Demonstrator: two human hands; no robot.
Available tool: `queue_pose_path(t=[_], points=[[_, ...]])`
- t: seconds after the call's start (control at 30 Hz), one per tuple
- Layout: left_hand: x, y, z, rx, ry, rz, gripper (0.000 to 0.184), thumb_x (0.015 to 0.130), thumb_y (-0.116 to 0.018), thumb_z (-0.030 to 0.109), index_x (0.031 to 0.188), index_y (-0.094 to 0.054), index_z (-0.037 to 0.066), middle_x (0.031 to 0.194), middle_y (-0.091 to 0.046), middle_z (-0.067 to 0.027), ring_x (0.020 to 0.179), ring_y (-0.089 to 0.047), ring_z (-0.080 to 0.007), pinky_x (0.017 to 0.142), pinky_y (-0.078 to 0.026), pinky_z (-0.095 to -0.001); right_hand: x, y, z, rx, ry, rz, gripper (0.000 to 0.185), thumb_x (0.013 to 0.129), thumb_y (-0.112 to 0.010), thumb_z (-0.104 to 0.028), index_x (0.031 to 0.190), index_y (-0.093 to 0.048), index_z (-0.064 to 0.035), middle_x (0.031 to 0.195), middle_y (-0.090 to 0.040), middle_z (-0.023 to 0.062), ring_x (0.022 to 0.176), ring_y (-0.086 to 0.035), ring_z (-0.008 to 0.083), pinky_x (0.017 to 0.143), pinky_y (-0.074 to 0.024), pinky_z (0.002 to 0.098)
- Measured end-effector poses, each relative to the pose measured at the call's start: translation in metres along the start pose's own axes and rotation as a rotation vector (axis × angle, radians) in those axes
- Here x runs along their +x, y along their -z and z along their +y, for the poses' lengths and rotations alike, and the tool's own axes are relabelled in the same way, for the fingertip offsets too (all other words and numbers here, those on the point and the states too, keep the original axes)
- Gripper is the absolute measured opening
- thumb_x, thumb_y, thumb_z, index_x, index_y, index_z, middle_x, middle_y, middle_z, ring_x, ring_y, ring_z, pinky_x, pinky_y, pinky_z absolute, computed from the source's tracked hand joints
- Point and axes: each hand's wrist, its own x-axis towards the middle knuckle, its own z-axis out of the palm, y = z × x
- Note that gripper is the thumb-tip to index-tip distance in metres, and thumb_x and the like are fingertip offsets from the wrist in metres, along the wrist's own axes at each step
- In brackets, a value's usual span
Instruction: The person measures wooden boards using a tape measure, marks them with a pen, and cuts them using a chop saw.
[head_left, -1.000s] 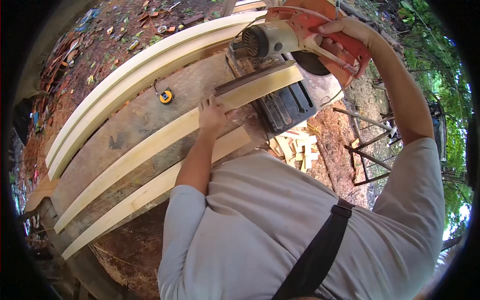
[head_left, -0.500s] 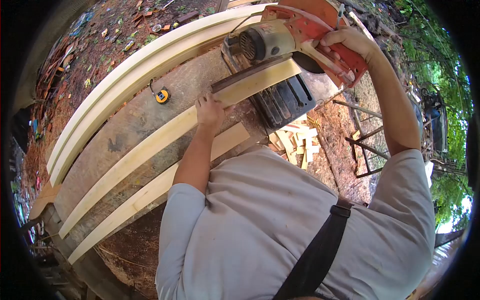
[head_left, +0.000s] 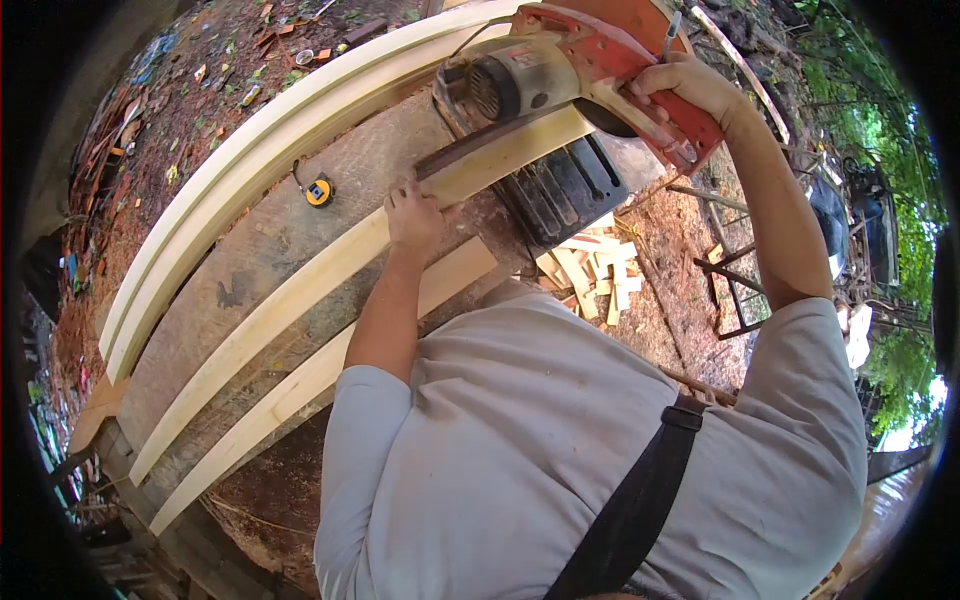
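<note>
With my right hand [head_left: 690, 88] I grip the handle of a red miter saw [head_left: 595, 75], whose motor and guard stand over the far end of a pale wooden board [head_left: 270, 296]. That board runs along the dark fence and across the saw's black base [head_left: 570, 192]. My left hand [head_left: 414, 217] is closed over the board near the end of the fence, holding it down. Nearer my body, a second pale board [head_left: 335, 368] lies on the workbench [head_left: 262, 240]. The saw's blade edge is mostly hidden behind its body.
A yellow-and-black tape measure [head_left: 319, 192] lies on the bench. Long pale boards [head_left: 190, 222] are stacked along its far edge. Wood offcuts [head_left: 595, 272] are piled on the ground beside the saw base, near a metal frame [head_left: 735, 265].
The view has shifted slightly. Both hands keep their holds, and the saw and board look nearly unchanged relative to each other.
</note>
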Motion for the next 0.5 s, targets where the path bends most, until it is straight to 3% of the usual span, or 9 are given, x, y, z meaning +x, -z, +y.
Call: queue_pose_path(t=[0.3, 0.5], points=[[0.001, -0.015, -0.004, -0.009, 0.0, 0.059, 0.059, 0.076, -0.07, 0.062, 0.088, -0.078, 0.005, 0.129, -0.056, -0.0203, 0.116, -0.049, -0.0394, 0.101, -0.037, -0.0517, -0.008, -0.012, 0.015, 0.001, -0.034, 0.095, 0.017, 0.076, -0.065, -0.019, 0.071, -0.062, -0.0037, 0.061, -0.06, 0.0057, 0.047, -0.054, 0.0122, 0.048, -0.0423, 0.0249], [0.001, -0.009, -0.004, 0.02, -0.004, 0.004, 0.058, 0.083, -0.063, 0.062, 0.095, -0.079, 0.008, 0.139, -0.049, -0.0243, 0.122, -0.047, -0.0425, 0.104, -0.036, -0.052, -0.013, -0.018, 0.03, -0.004, -0.044, 0.11, 0.017, 0.075, -0.068, -0.02, 0.077, -0.067, -0.0028, 0.072, -0.064, 0.0032, 0.062, -0.058, 0.012, 0.061, -0.0456, 0.0271]])
